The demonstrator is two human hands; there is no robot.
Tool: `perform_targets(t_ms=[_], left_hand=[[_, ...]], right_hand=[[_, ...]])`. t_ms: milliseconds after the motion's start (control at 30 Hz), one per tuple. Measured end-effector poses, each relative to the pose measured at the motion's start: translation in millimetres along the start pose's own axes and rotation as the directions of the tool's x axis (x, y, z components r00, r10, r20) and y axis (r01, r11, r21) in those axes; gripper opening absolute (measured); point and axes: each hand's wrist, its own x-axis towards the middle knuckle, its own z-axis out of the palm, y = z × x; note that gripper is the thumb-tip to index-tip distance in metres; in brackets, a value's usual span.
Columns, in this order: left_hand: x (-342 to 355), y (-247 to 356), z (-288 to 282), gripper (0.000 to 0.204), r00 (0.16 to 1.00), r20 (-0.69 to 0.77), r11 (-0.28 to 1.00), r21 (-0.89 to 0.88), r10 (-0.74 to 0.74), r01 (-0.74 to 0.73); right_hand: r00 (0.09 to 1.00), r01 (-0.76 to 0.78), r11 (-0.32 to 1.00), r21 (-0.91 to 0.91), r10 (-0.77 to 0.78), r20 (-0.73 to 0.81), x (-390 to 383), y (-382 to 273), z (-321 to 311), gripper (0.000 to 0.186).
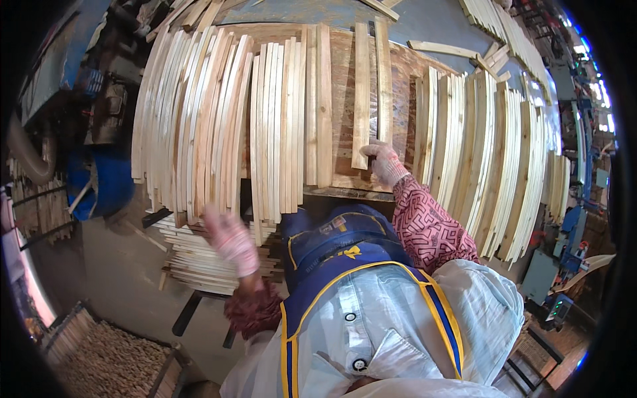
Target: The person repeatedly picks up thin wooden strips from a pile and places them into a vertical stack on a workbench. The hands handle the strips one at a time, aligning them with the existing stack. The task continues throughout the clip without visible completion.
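Observation:
My right hand, in a pale knitted glove with a patterned red sleeve behind it, has its fingers closed on the near end of a wooden strip. That strip lies lengthwise on a worn plywood board. Just right of it is a second wooden strip, its near end partly hidden by the hand. My left hand, gloved too, is smeared by motion beside the near ends of a wide row of pale strips; its fingers cannot be made out.
More strips lie in the middle left, with a wider pair beside them. Stacked strips fill the right side. Lower left are a pile of strips and a crate of small wood pieces. A blue bin stands far left.

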Motion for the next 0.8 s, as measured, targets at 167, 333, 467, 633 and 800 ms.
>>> perform_targets(t_ms=[167, 333, 467, 633, 800], left_hand=[[-17.7, 91.4, 173.6, 0.060, 0.694, 0.692, 0.902, 0.405, -0.197, -0.148], [-33.0, 36.2, 243.7, 0.079, 0.846, 0.497, 0.682, 0.688, -0.193, -0.248], [-20.8, 78.3, 273.1, 0.087, 0.821, 0.359, 0.566, 0.823, -0.444, -0.053], [-6.9, 105.3, 288.0, 0.092, 0.729, 0.341, 0.453, 0.890, -0.593, -0.048], [-20.0, 107.4, 291.8, 0.077, 0.732, 0.206, 0.499, 0.842, -0.649, 0.205]], right_hand=[[0.944, -0.319, 0.801, 0.506, 0.315, 0.097, -6.7, 63.1, 46.2, 0.037], [0.754, -0.481, 0.163, 0.862, 0.579, 0.311, -12.2, -13.8, -9.6, 0.034], [0.953, -0.270, -0.509, 0.818, -0.019, 0.303, -21.6, 8.6, -49.4, 0.082], [0.954, -0.295, -0.661, 0.690, -0.245, 0.174, -13.2, 38.1, -68.5, 0.097], [0.860, -0.174, 0.384, 0.907, 0.509, -0.051, 20.1, 26.9, -60.1, 0.051]])
